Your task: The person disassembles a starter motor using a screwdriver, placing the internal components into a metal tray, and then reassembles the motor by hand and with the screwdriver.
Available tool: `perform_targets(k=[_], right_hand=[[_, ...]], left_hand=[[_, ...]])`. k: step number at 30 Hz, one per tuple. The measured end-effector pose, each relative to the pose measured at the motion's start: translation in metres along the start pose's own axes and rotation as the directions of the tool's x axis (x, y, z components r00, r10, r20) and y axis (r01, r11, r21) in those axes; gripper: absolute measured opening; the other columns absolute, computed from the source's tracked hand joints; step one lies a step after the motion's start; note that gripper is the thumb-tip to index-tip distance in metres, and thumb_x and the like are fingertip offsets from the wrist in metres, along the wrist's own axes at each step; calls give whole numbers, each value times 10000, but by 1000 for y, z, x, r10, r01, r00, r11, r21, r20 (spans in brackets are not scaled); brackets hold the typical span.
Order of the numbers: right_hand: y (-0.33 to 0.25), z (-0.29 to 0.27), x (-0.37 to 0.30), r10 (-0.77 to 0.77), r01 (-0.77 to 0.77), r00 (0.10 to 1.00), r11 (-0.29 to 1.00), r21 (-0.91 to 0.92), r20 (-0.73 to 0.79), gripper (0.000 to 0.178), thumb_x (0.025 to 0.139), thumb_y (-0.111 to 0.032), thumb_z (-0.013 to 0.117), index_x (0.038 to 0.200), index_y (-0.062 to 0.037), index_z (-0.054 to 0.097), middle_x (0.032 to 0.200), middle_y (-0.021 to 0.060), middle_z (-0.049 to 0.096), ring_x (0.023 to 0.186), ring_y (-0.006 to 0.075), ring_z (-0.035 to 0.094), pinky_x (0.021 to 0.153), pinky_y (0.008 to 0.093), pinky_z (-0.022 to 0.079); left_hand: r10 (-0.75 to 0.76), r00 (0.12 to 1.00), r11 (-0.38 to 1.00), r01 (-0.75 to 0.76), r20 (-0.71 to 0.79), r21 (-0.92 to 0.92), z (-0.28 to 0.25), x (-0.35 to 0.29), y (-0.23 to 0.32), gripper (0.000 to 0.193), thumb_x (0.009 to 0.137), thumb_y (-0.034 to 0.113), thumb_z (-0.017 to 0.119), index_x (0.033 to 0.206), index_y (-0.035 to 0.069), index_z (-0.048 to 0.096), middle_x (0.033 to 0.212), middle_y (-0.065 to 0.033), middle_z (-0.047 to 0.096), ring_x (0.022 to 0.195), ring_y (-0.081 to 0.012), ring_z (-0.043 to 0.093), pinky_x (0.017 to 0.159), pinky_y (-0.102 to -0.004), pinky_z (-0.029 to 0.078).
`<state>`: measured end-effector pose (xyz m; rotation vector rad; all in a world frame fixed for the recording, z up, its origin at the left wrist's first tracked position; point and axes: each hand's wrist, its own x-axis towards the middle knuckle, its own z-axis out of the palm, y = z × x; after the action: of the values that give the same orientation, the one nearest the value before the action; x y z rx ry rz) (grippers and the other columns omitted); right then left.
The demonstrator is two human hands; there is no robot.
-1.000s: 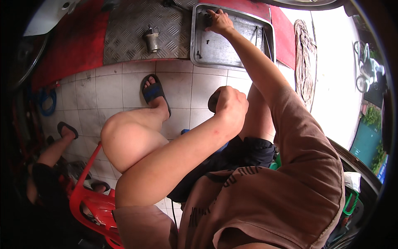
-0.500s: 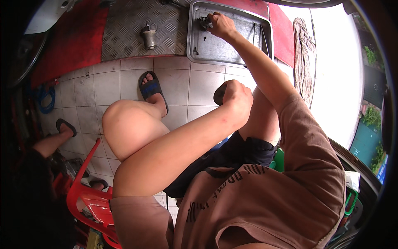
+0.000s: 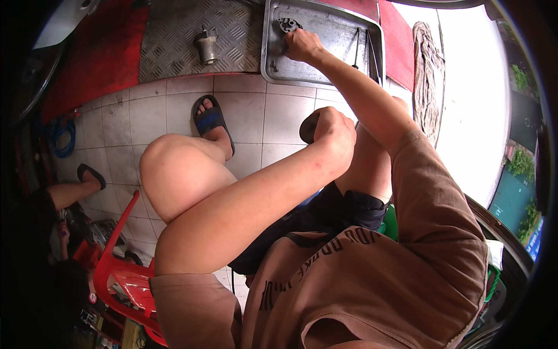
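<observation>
My right hand (image 3: pixel 303 45) reaches into a shallow metal tray (image 3: pixel 334 17), fingers pinched together at its floor. What they pinch, if anything, is hidden. Just beyond the fingertips lies a small dark metal part (image 3: pixel 288 24) with an uneven outline. A tiny dark piece (image 3: pixel 275 67) rests near the tray's near left corner. My left hand (image 3: pixel 336 135) is curled above my right thigh, closed around a dark round-ended part (image 3: pixel 308 128); most of that part is covered by the hand. Left of the tray, a metal cylindrical part (image 3: pixel 207 47) with a narrow stem stands on a patterned metal plate (image 3: pixel 168 35).
Two thin dark rods (image 3: pixel 356 49) lie on the tray's right side. Red surface (image 3: pixel 99 64) borders the plate. A twisted cloth (image 3: pixel 426 81) lies at right. A red plastic chair (image 3: pixel 128 279) and another person's foot (image 3: pixel 90 180) are at left, with a blue coiled hose (image 3: pixel 63 139).
My right hand has drawn back toward me from the small dark metal part, uncovering it, to the spot where a tiny piece lay. My left hand has stayed nearly still.
</observation>
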<state>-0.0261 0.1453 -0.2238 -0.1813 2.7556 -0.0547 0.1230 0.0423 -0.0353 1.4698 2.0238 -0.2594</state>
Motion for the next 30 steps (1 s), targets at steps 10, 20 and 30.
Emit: perform_targets(k=[10, 20, 30], right_hand=[[-14, -4, -15, -242, 239, 965, 970, 41, 97, 304, 710, -247, 708, 997, -148, 692, 916, 113, 693, 892, 310, 675, 776, 414, 553], [25, -15, 14, 173, -67, 908, 959, 275, -382, 508, 656, -391, 781, 1064, -121, 641, 1068, 126, 651, 966, 333, 643, 809, 434, 536], [44, 19, 38, 205, -146, 966, 936, 321, -158, 698, 617, -441, 813, 1192, -119, 582, 1210, 149, 584, 1079, 329, 609, 898, 418, 519]], left_hand=[[9, 999, 1000, -9, 33, 17, 2, 1, 1, 196, 818, 248, 672, 986, 156, 716, 995, -13, 689, 968, -160, 658, 727, -289, 508], [22, 998, 999, -24, 54, 27, 1, -2, 0, 212, 795, 209, 682, 995, 149, 717, 1017, -30, 691, 964, -168, 662, 726, -290, 507], [-6, 994, 1000, 7, 108, -9, 3, -1, -4, 242, 754, 181, 718, 994, 146, 725, 1007, -19, 694, 959, -163, 664, 728, -285, 511]])
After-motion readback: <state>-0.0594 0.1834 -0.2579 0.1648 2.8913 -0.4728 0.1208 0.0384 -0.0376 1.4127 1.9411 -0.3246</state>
